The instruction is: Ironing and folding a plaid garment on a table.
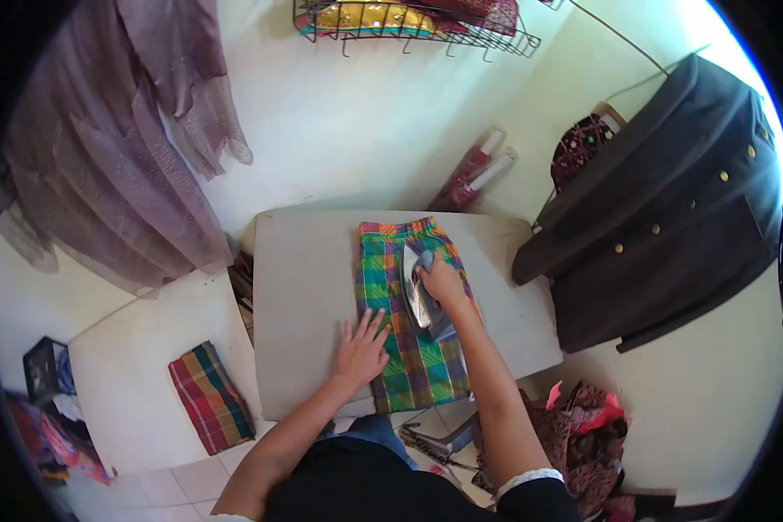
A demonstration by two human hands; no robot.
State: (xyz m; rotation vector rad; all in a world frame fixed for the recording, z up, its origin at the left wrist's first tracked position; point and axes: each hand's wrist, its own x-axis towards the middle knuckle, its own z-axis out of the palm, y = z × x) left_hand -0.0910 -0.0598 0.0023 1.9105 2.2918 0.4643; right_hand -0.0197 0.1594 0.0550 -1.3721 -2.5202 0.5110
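A plaid garment in green, purple and orange, with a gathered waistband at its far end, lies flat on a grey padded ironing surface. My right hand grips the handle of a clothes iron. The iron rests on the garment's upper right part, its pointed tip towards the waistband. Fingers apart, my left hand lies at the garment's left edge, partly on the cloth and partly on the padded surface. My right forearm hides some of the garment's right edge.
To the left, a folded plaid cloth lies on a white table. A mauve dress hangs at the left, a dark coat with gold-coloured buttons at the right. Fabric rolls lean on the wall behind; heaped cloth sits low right.
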